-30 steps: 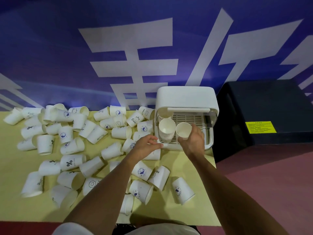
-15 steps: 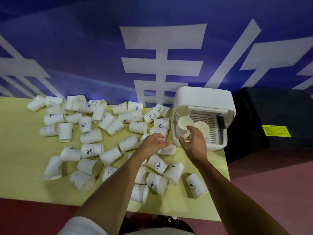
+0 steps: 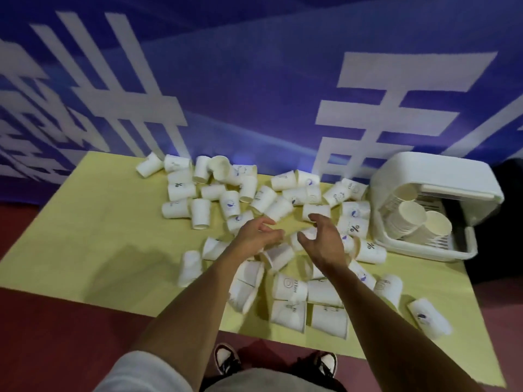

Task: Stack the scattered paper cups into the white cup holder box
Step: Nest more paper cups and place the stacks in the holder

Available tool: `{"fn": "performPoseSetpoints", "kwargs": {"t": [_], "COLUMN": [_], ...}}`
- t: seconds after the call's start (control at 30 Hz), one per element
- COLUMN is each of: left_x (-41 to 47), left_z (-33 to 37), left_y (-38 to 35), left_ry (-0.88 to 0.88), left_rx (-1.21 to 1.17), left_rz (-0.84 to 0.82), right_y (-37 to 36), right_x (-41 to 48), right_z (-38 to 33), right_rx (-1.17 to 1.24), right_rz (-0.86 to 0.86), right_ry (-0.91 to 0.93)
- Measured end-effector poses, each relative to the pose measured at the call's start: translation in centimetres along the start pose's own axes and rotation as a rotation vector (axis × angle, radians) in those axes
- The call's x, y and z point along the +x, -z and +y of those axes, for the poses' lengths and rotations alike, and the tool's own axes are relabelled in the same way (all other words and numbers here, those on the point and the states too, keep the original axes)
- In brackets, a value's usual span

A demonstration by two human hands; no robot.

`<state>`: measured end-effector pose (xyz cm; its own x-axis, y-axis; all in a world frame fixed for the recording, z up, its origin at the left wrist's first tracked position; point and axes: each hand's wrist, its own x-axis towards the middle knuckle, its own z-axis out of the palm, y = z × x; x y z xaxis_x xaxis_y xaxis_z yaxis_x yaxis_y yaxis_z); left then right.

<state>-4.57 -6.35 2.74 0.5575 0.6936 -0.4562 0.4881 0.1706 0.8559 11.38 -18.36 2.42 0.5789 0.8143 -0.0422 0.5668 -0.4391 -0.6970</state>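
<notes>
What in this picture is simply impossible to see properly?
Head view only:
- Whether the left hand grips a cup: motion blur, and curled fingers cover the palm.
- How many cups are nested in the stacks inside the white cup holder box: its lid covers the back.
- Whatever lies beneath the right hand: covered by it.
- Prints on the far cups: too small.

Dozens of white paper cups (image 3: 229, 204) lie on their sides across the middle and right of the pale yellow tabletop (image 3: 113, 222). At its far right corner stands a white plastic cup holder box (image 3: 430, 172), with stacks of nested cups (image 3: 410, 216) lying inside. Over the pile's middle hover the left hand (image 3: 259, 236), loosely curled, and the right hand (image 3: 324, 241), fingers spread; neither visibly holds a cup.
</notes>
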Motion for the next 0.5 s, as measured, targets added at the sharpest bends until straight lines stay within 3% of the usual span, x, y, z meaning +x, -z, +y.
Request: {"fn": "performPoseSetpoints", "kwargs": {"t": [0.5], "left_x": [-4.7], "left_z": [-6.8], "left_y": [16.1], "left_ry": [0.108], "left_rx": [-0.122], "left_rz": [0.345], "right_y": [-12.3], "right_x": [3.3], "right_z": [-13.8], "right_rx": [-0.003], "right_rz": [-0.258], "right_ry": [0.214]}}
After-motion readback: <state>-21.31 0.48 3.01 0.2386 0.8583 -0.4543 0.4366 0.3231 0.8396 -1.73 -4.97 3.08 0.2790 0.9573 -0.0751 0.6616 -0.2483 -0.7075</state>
